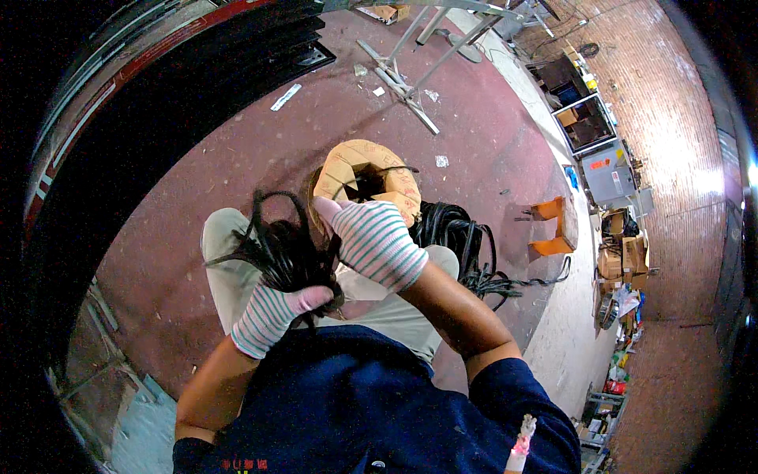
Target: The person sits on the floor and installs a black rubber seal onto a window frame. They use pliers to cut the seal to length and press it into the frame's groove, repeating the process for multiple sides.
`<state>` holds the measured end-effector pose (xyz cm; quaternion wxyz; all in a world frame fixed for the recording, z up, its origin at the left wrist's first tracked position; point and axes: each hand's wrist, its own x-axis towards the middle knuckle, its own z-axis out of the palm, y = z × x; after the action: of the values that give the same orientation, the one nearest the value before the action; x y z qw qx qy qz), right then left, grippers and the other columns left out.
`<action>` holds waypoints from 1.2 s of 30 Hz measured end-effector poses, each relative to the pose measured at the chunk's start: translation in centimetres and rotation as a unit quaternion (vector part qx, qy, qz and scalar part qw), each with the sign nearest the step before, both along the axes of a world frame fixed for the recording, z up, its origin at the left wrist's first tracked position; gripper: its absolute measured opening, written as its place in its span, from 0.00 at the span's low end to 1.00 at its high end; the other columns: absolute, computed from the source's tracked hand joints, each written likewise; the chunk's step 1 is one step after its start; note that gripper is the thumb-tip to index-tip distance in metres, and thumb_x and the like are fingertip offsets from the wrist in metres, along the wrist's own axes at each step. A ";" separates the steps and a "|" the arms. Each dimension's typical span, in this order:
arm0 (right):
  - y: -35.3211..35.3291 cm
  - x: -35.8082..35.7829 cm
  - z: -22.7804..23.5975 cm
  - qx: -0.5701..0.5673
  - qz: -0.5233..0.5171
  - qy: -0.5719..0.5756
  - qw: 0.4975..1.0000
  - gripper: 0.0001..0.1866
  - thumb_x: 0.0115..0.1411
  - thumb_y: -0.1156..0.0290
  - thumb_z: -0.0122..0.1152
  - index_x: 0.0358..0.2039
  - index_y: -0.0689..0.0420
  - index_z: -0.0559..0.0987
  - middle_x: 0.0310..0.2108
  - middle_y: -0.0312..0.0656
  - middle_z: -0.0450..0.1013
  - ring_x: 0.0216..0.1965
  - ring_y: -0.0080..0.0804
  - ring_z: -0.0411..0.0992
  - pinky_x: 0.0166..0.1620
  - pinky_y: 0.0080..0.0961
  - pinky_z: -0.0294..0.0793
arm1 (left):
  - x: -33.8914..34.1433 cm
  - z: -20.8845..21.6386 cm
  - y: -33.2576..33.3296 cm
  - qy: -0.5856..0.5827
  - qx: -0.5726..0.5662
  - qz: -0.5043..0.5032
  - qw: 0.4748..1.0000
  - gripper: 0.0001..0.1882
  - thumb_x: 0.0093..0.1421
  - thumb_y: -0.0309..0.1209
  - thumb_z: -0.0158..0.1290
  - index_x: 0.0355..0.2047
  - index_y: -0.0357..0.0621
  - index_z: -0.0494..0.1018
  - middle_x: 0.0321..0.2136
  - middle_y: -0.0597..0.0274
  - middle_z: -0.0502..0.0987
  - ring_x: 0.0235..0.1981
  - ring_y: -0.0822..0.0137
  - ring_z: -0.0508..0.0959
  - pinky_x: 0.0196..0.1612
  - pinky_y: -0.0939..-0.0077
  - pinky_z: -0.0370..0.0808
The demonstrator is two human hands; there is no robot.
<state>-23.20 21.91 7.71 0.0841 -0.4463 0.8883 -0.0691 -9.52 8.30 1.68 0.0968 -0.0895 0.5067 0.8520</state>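
My left hand (272, 316), in a striped knit glove, is closed around a bundle of thin black strips (288, 249) above my lap. The bundle's loose ends fan out to the left and loop upward. My right hand (375, 241), gloved alike, is closed against the bundle's right side, thumb pointing left; its other fingers are mostly hidden. Just beyond it is a tan paper-wrapped ring-shaped roll (347, 162) with printing, a black strand crossing its hole. More black strips (454, 225) lie heaped to the right of the roll, some trailing across the floor.
An orange stool-like piece (557, 227) stands to the right. Metal legs of a stand (403, 87) rest on the reddish floor (260, 150) ahead. Dark stacked panels (213, 87) line the far left. Boxes (624, 257) and equipment line the brick wall. A lit cigarette (521, 444) shows low right.
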 end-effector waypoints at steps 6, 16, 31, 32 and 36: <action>5.5 -9.7 -6.6 -0.073 -0.096 0.090 0.989 0.11 0.53 0.75 0.55 0.38 0.53 0.78 0.26 0.49 0.75 0.27 0.45 0.75 0.30 0.34 0.73 | 0.8 0.7 -3.0 -0.037 -0.011 0.116 0.992 0.23 0.42 0.24 0.64 0.41 0.40 0.73 0.30 0.66 0.78 0.31 0.71 0.78 0.33 0.73 0.77; 34.3 -32.0 -8.6 -0.173 -0.624 0.027 0.762 0.17 0.58 0.61 0.52 0.31 0.63 0.79 0.28 0.48 0.77 0.27 0.35 0.75 0.34 0.32 0.73 | 4.6 -2.7 -9.3 -0.079 0.128 0.207 0.967 0.11 0.58 0.39 0.51 0.27 0.45 0.67 0.27 0.71 0.67 0.31 0.75 0.67 0.37 0.81 0.64; 10.3 -12.8 6.1 -0.644 -0.025 -0.055 0.762 0.23 0.66 0.57 0.48 0.47 0.68 0.73 0.47 0.54 0.71 0.47 0.45 0.72 0.55 0.41 0.68 | 4.0 -3.0 -8.3 0.030 0.113 0.201 0.973 0.21 0.54 0.40 0.60 0.45 0.47 0.68 0.28 0.71 0.69 0.28 0.77 0.68 0.29 0.85 0.68; 10.1 -11.6 6.5 -0.645 0.005 -0.069 0.761 0.21 0.65 0.59 0.49 0.46 0.66 0.74 0.48 0.53 0.71 0.47 0.45 0.72 0.55 0.41 0.68 | 3.7 -3.3 -8.0 0.048 0.091 0.207 0.973 0.21 0.54 0.39 0.59 0.45 0.47 0.68 0.29 0.70 0.70 0.28 0.77 0.69 0.29 0.85 0.69; 7.1 -7.0 7.5 -0.630 0.082 -0.025 0.772 0.15 0.65 0.64 0.50 0.47 0.59 0.75 0.49 0.53 0.71 0.49 0.45 0.71 0.54 0.42 0.69 | 3.1 -1.1 -7.5 -0.003 0.106 0.159 0.982 0.21 0.54 0.37 0.58 0.46 0.46 0.68 0.33 0.67 0.74 0.32 0.75 0.73 0.33 0.82 0.73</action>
<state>-30.21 29.01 15.20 -0.1886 -0.4687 0.6033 -0.6171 -6.45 0.82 0.58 -0.0292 -0.1609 0.3923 0.9052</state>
